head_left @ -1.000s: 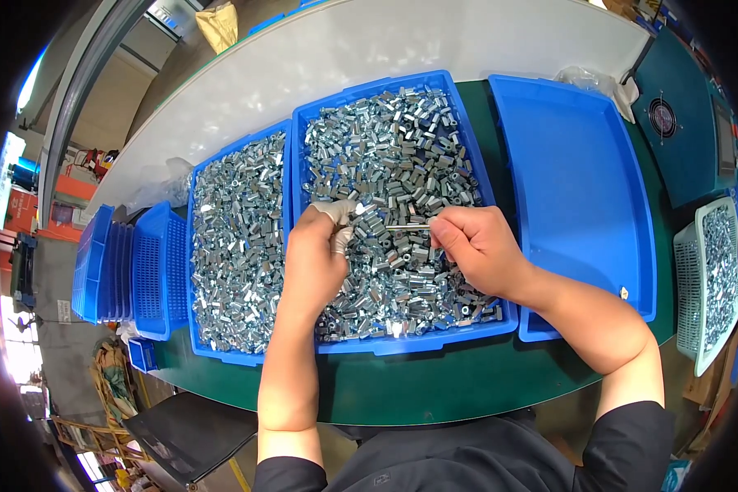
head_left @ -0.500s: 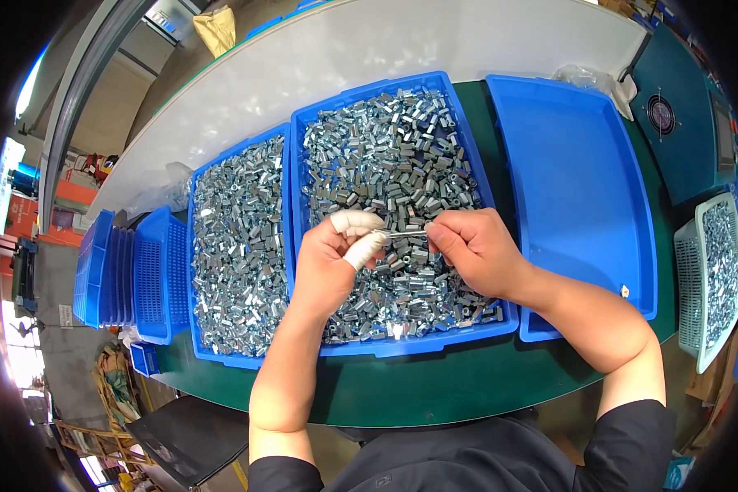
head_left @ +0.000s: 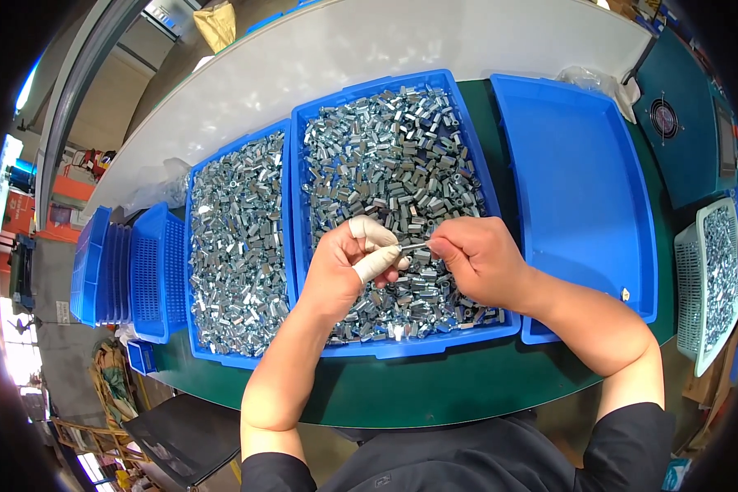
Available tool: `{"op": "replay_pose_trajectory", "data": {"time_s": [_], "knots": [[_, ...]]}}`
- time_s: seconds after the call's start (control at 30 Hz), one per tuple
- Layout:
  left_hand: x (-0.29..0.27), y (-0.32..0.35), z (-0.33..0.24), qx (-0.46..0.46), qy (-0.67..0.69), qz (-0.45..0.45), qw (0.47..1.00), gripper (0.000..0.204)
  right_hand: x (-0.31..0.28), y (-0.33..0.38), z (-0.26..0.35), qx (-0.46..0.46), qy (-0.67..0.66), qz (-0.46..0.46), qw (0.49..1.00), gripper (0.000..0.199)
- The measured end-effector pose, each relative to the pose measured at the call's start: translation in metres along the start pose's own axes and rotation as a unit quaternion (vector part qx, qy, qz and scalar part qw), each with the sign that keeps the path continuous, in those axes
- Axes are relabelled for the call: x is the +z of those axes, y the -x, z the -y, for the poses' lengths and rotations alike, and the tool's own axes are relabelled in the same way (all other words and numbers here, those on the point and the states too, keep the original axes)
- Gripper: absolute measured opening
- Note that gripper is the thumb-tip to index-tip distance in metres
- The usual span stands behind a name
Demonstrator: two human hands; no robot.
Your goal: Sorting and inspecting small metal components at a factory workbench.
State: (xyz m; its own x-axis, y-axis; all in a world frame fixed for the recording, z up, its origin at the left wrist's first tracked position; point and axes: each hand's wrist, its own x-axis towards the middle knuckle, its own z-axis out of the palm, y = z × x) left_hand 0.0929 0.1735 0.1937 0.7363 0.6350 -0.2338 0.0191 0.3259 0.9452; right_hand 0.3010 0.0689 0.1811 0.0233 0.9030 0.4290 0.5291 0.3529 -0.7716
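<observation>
Above the middle tray my left hand (head_left: 336, 271), with white coverings on thumb and forefinger, pinches a small metal part that its fingertips mostly hide. Closed beside it, my right hand (head_left: 484, 258) grips the other end of a slim metal rod (head_left: 416, 246), which spans the gap to the left fingertips. How the rod and the small part join cannot be made out. Under both hands lies a blue tray (head_left: 394, 351) heaped with loose silvery hex standoffs (head_left: 385, 156). Another blue tray (head_left: 230, 358) of similar standoffs adjoins it on the left.
A blue tray (head_left: 578, 180) with one tiny pale object stands to the right. Farther right are a teal machine with a fan (head_left: 664, 115) and a pale basket (head_left: 689, 279) of metal parts. Blue perforated baskets (head_left: 157, 271) stand left on the green table (head_left: 385, 394).
My left hand has shifted slightly right and down, closer to the right hand. Less of the rod shows between them, and my right fist has turned a little.
</observation>
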Motion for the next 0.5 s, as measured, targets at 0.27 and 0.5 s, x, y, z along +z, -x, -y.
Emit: {"op": "replay_pose_trajectory", "data": {"time_s": [0.27,0.5], "knots": [[0.015,0.001,0.008,0.059,-0.069,0.019,0.996,0.006,0.001,0.004,0.002,0.026,-0.021,0.048,0.998,0.023],[0.020,0.002,0.014,0.176,-0.207,-0.038,0.961,0.010,-0.003,-0.001,0.003,0.196,-0.190,0.099,0.957,0.041]]}}
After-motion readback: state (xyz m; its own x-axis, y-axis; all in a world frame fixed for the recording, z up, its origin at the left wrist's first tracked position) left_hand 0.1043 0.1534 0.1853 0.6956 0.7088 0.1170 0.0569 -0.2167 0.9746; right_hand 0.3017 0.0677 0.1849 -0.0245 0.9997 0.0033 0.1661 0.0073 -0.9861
